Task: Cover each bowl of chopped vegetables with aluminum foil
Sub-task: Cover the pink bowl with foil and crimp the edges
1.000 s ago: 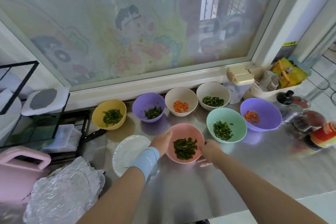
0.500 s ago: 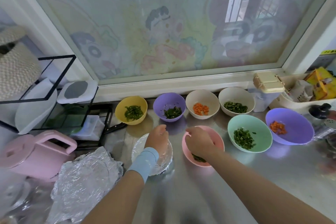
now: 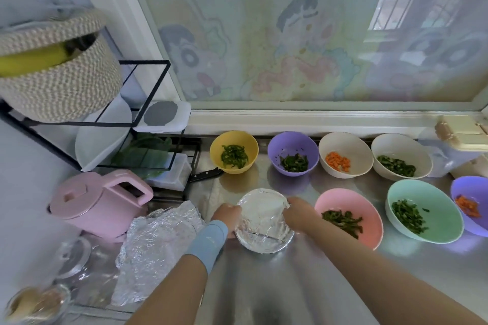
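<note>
A foil-covered bowl (image 3: 264,221) stands on the steel counter in front of me. My left hand (image 3: 227,216) grips its left rim and my right hand (image 3: 297,212) grips its right rim over the foil. A pink bowl (image 3: 351,203) with chopped greens sits uncovered just to the right. Behind are a yellow bowl (image 3: 233,140), a purple bowl (image 3: 293,142) and two cream bowls (image 3: 346,145), (image 3: 401,145). At the right, a mint bowl (image 3: 427,192) and another purple bowl (image 3: 470,187) are open too. Crumpled foil sheets (image 3: 155,248) lie at the left.
A pink kettle (image 3: 97,203) stands left of the foil. A black wire rack (image 3: 148,119) with a woven basket (image 3: 55,68) fills the left corner, and a knife (image 3: 206,174) lies beside it. A lidded container (image 3: 464,134) is at the back right. Glass jars (image 3: 39,303) sit bottom left.
The view swung left. My right hand left the pink bowl and moved onto the foil-covered bowl's right side; my left hand slid to that bowl's left rim.
</note>
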`<state>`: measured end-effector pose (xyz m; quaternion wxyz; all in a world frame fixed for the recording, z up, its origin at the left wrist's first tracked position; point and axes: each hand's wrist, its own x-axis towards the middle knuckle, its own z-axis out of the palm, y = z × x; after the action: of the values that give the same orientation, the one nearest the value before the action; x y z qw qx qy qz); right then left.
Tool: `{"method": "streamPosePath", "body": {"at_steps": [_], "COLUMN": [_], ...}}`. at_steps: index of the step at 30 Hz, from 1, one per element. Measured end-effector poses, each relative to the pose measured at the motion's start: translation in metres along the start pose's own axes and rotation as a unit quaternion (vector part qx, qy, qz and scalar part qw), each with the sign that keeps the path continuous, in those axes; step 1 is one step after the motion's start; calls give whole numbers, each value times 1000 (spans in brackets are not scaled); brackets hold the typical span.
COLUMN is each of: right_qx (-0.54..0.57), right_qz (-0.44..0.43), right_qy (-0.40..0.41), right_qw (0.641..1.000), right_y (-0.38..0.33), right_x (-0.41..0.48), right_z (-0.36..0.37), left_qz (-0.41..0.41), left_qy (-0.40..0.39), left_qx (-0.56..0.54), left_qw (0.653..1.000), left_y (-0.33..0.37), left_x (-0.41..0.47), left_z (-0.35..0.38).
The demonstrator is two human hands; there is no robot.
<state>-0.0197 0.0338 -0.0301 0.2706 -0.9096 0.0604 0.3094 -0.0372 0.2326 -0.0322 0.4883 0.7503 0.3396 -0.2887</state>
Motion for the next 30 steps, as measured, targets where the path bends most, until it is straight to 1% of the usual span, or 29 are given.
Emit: {"method": "streamPosePath", "body": {"at_steps": [3,9,12,14,17,19,24,28,30], "right_qx": [32,156,212,219,224,234,243,210,202], "right_qz": [13,21,37,43,46,45,24,16,23], "right_qy": [-1,-6,-1,-1,-12,-16,-10,-21,-25], "right_qw": [999,987,976,975,973,971,970,977,979], "right_y": [-18,-61,-85,-96,-109,-115,-126,-125,-118], "right_x": [8,21,19,21,25,27,30,31,30], "right_z": [6,21,23,26,31,34,43,43,39], "left_qz": [29,70,86,112,114,113,125,114,137], "left_qy": [28,102,103,91,98,107,113,120,160], "left_qx": [1,-30,-37,-16,-67,-71,-28,91,131], "left_qw": [999,992,990,989,986,985,985,982,969], "left_y": [-3,-1,-4,-3,-4,-8,-10,-9,-5], "left_x": [14,10,19,22,23,27,25,22,17], "left_z": [-18,-67,-90,-102,-111,-113,-117,-118,-115]}}
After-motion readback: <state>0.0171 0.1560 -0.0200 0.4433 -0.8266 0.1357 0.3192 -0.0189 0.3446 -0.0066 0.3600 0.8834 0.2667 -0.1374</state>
